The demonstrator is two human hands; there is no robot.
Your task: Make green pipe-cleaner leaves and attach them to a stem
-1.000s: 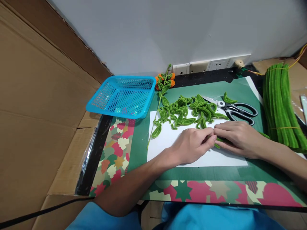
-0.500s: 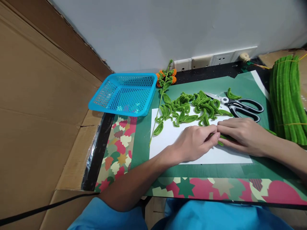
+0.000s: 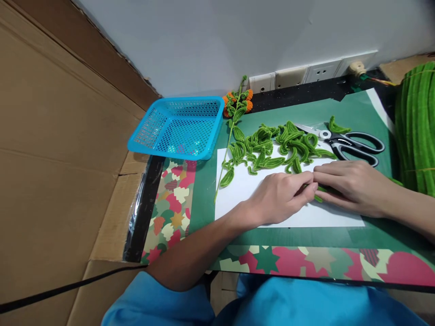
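Note:
My left hand (image 3: 282,197) and my right hand (image 3: 350,185) meet fingertip to fingertip over a white paper sheet (image 3: 248,190). Both pinch a green pipe cleaner piece (image 3: 318,198) that pokes out between them, and the right hand covers most of it. Behind the hands lies a heap of bent green pipe cleaner leaves (image 3: 275,149). A long green stem with orange blooms (image 3: 236,108) runs along the sheet's left edge.
Black-handled scissors (image 3: 353,145) lie at the back right. A thick bundle of straight green pipe cleaners (image 3: 416,131) stands at the right edge. A blue mesh basket (image 3: 178,129) sits at the back left, cardboard walls (image 3: 50,149) beyond it. Wall sockets (image 3: 306,74) line the back.
The view has shifted, so everything sits a little further right and higher in frame. Both hands stay joined on the green piece, with only slight finger movement.

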